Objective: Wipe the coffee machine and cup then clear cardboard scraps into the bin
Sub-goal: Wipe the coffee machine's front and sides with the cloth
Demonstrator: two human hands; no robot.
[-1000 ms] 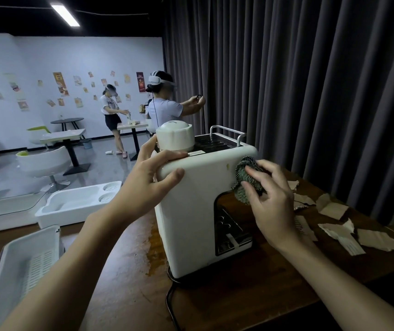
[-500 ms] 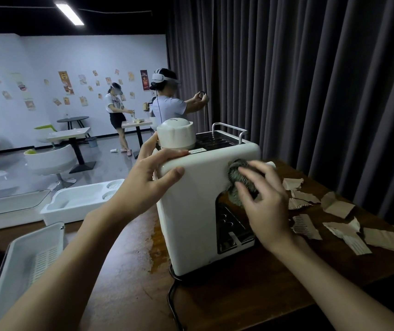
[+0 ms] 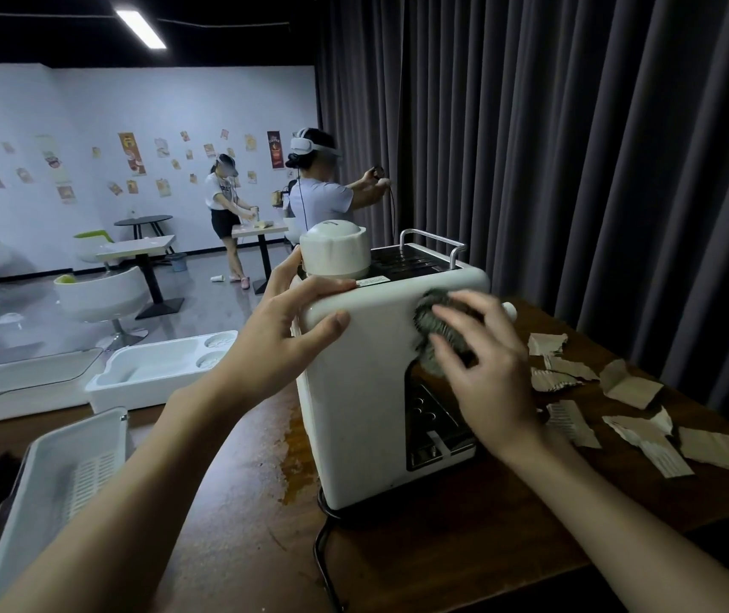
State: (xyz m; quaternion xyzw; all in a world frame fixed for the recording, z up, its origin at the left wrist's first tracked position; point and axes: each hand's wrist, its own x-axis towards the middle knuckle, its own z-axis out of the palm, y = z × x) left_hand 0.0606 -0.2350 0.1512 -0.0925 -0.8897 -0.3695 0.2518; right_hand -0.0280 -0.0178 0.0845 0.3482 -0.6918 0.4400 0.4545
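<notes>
Left grip (image 3: 283, 342) clasps the top corner of the coffee machine (image 3: 362, 400), thumb on its side wall, fingers over the top edge. To its right, the right grip (image 3: 486, 382) holds a crumpled cloth (image 3: 430, 312) against the machine's upper side; the fingers are blurred. Cardboard scraps (image 3: 632, 387) lie on the worktop (image 3: 243, 502) right of that grip.

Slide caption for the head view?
Left hand steadies the coffee machine while right hand wipes it with a cloth; scraps lie beside.

Cloth (image 3: 428, 312) mostly behind the motion-blurred right hand (image 3: 489, 378).
</notes>
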